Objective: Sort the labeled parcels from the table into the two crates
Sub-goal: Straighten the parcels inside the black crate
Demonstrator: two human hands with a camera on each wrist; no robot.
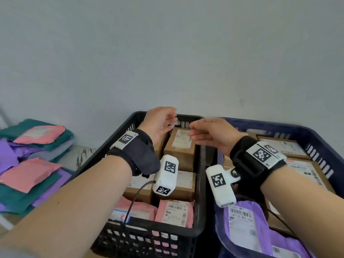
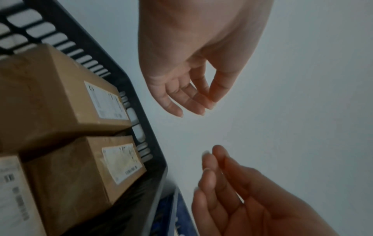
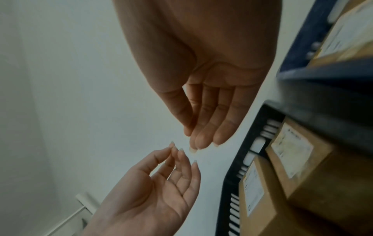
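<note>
A black crate (image 1: 149, 225) in the middle holds labeled brown boxes (image 1: 181, 146) and pink mailers (image 1: 175, 211). To its right a blue crate (image 1: 316, 138) holds brown boxes (image 1: 301, 168) and purple mailers (image 1: 242, 226). Above the black crate's far end, my left hand (image 1: 163, 121) and right hand (image 1: 204, 132) hover with their fingertips close together. Both are empty, fingers loosely bent. The left wrist view shows the left hand (image 2: 191, 71) above two boxes (image 2: 60, 99). The right wrist view shows the right hand (image 3: 206, 95) bare.
On the table at the left lies a pile of soft mailers: pink (image 1: 40, 134), purple (image 1: 7, 155) and teal (image 1: 16, 194). A plain wall stands right behind both crates. Cables run from the wrist cameras over the crates' near edges.
</note>
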